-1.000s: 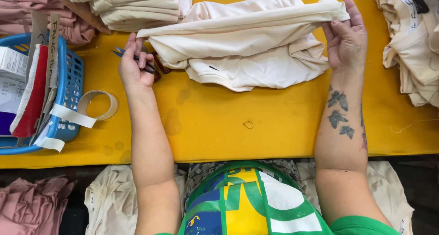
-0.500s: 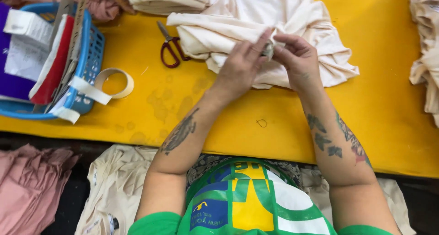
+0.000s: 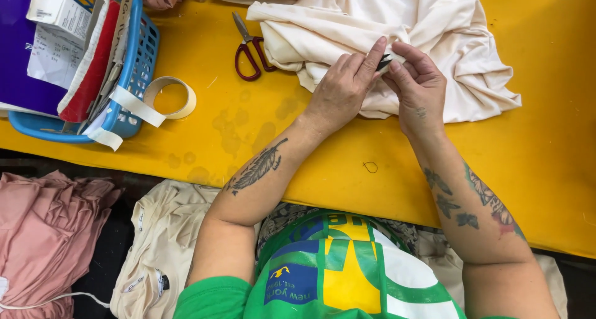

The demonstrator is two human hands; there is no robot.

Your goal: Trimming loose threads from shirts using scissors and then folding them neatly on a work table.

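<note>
Both hands are meeting on a cream garment point(image 3: 434, 40) lying on the yellow bench point(image 3: 248, 126): the left hand point(image 3: 340, 89) and right hand point(image 3: 419, 86) are pinching a small dark tag point(image 3: 384, 62); red scissors point(image 3: 249, 49) and a blue basket point(image 3: 133, 77) are lying nearby.

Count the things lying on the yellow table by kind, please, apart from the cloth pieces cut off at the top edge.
Cream garment under both hands: 1
Red-handled scissors: 1
Tape roll: 1
Blue basket: 1
Total: 4
The left hand and right hand pinch a small dark item; what it is cannot be told.
</note>
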